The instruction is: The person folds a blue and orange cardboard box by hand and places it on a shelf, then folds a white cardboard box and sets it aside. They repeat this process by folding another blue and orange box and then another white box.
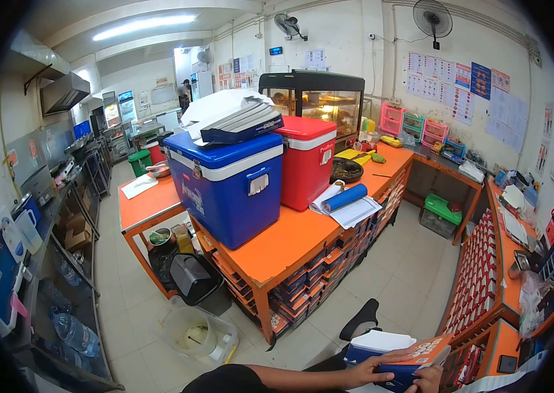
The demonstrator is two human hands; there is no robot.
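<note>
At the bottom right, an orange and blue printed carton (421, 354) with white lettering is between my hands, low over my lap. My left hand (376, 369) reaches in from the left and lies along the carton's near side, its fingers closed over the top and side. On the right edge of the same carton, my right hand (428, 378) is wrapped with curled fingers, partly cut off by the frame. Just beyond my left hand is another blue carton piece (381, 343) with a white inner face. A black shoe (360, 319) shows behind it.
An orange table (244, 259) carries a blue cooler (231, 190) and a red cooler (308, 164), with stacked flat cartons (309, 281) beneath. A clear plastic tub (198, 335) stands on the floor. To the right, an orange counter (509, 288) holds a phone (507, 364).
</note>
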